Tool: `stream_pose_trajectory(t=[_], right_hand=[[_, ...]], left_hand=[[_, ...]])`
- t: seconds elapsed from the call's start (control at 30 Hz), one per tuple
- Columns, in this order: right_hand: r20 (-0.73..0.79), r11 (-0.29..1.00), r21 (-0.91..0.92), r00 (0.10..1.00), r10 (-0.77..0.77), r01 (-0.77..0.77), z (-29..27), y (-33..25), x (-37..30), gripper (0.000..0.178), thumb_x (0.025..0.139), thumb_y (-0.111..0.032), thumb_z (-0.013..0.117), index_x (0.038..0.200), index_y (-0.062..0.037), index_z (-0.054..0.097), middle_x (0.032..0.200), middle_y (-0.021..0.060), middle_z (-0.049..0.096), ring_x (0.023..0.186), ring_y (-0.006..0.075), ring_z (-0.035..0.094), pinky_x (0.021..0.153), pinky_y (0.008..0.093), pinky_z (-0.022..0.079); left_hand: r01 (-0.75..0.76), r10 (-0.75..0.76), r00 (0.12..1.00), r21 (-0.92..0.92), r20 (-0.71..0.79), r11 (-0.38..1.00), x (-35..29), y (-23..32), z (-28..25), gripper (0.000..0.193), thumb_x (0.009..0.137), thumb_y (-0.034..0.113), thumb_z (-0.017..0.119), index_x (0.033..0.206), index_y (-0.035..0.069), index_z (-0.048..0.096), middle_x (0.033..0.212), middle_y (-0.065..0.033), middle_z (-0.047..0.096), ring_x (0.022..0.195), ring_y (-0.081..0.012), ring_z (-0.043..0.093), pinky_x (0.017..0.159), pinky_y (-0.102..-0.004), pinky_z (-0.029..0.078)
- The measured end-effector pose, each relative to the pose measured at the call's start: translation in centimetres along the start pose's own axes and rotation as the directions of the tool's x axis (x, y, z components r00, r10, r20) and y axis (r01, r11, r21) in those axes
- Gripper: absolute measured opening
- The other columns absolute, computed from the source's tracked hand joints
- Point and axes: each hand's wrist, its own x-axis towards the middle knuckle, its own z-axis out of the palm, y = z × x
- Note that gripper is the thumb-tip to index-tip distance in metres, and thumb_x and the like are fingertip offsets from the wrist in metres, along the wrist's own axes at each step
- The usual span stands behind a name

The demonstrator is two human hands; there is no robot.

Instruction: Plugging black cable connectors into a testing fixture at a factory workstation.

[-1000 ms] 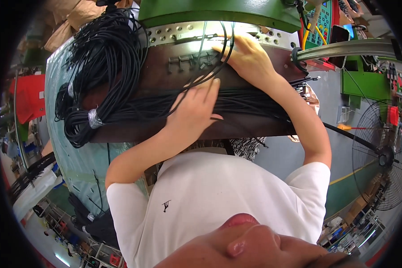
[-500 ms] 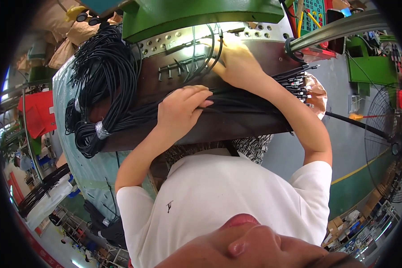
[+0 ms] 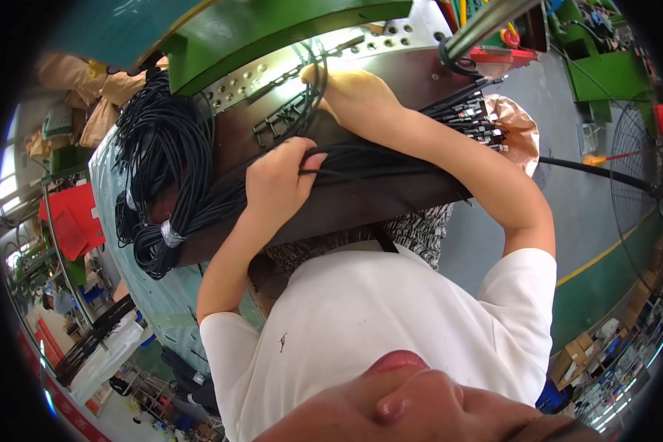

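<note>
My left hand is closed on a thin black cable over the dark work table, thumb and fingers pinched together. Farther off, under the lit machine, my right hand has its fingers drawn together at looped black cables; its fingertips are partly hidden. Small metal pegs stand on the table just left of that hand. A long bundle of black cables lies across the table beneath my right forearm, its ends with white and metal connectors at the right.
Overhanging the far side is a green machine, with a perforated metal plate below it. Coiled black cables are heaped at the left, tied with a clear wrap. A metal bar and a fan are on the right.
The view has turned and shifted, so the table appears tilted. Both hands keep their grip; my right hand appears slightly farther left along the metal plate.
</note>
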Motion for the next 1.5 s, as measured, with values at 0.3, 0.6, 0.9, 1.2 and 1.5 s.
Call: stream_pose_trajectory(t=[0.3, 0.6, 0.9, 1.2, 1.5], right_hand=[[-0.421, 0.922, 0.167, 0.820, 0.388, -0.350, -13.0, 2.6, -12.1, 0.022, 0.084, -0.003, 0.061, 0.106, -0.0033, 0.061, 0.090, 0.0086, 0.065, 0.080, 0.0178, 0.064, 0.073, 0.0283, 0.050], [-0.604, 0.826, -0.018, 0.665, 0.440, -0.563, -11.5, -1.4, -21.4, 0.017, 0.084, -0.005, 0.058, 0.101, 0.0001, 0.059, 0.095, 0.0126, 0.061, 0.089, 0.0276, 0.060, 0.079, 0.0349, 0.047], [-0.204, 0.853, 0.332, 0.851, 0.483, -0.404, -7.1, -2.9, -17.1, 0.011, 0.083, 0.002, 0.060, 0.093, -0.0011, 0.065, 0.084, 0.0074, 0.063, 0.062, 0.0155, 0.057, 0.052, 0.0247, 0.044], [-0.244, 0.462, 0.880, 0.727, 0.641, -0.111, -9.9, -3.5, -9.7, 0.047, 0.099, -0.036, 0.043, 0.113, 0.0062, 0.057, 0.099, 0.0141, 0.065, 0.083, 0.0191, 0.061, 0.069, 0.0283, 0.048], [0.180, 0.741, 0.667, 0.982, -0.064, -0.074, -5.4, -0.8, -6.9, 0.042, 0.101, -0.028, 0.035, 0.117, 0.0035, 0.058, 0.106, 0.0147, 0.065, 0.092, 0.0251, 0.064, 0.083, 0.0327, 0.049]], left_hand=[[0.323, -0.121, 0.840, -0.309, 0.529, 0.895, 3.2, 0.7, -2.9, 0.026, 0.076, 0.023, 0.072, 0.086, 0.004, 0.058, 0.071, -0.0132, 0.061, 0.065, -0.0297, 0.060, 0.059, -0.0344, 0.046], [0.612, 0.200, 0.369, -0.399, 0.908, 0.683, 11.6, 7.5, 4.6, 0.023, 0.087, 0.019, 0.060, 0.086, -0.004, 0.060, 0.070, -0.0058, 0.062, 0.057, -0.0104, 0.056, 0.054, -0.0249, 0.046], [-0.433, 0.445, 0.895, -0.185, 0.031, 0.882, 9.2, 8.3, 3.7, 0.012, 0.080, 0.009, 0.064, 0.089, 0.002, 0.062, 0.084, -0.0041, 0.065, 0.071, -0.0184, 0.062, 0.059, -0.0310, 0.049], [0.633, 0.013, 0.771, -0.768, 0.637, 0.101, 4.2, 9.7, 1.3, 0.024, 0.097, 0.021, 0.051, 0.101, 0.001, 0.062, 0.066, 0.0029, 0.050, 0.054, -0.0028, 0.041, 0.050, -0.0173, 0.033], [0.466, -0.211, 0.851, -0.877, 0.481, -0.121, -0.9, 6.1, 2.4, 0.033, 0.098, 0.035, 0.046, 0.108, 0.004, 0.054, 0.061, 0.0002, 0.051, 0.049, -0.0039, 0.041, 0.046, -0.0184, 0.033]])
